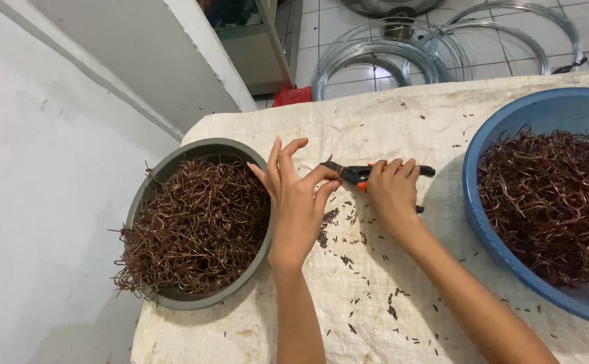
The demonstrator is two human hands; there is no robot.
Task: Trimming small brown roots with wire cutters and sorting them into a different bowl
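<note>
Blue basin [483, 222] at 3 o'clock running off right edge. Right hand [392, 192] covering cutter handles [365, 174]. Piece pinched in left hand [298, 199] too small to tell.

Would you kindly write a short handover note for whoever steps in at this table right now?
Left hand: pinches something small at the cutter tips, too small to identify.
Right hand: closed around the orange-and-black cutters.
Grey bowl at left and blue basin at right both hold heaps of brown wire pieces.
Done: small brown clippings lie scattered on the white cloth below the hands.
Left: both containers remain full; which one holds finished pieces cannot be told.
</note>
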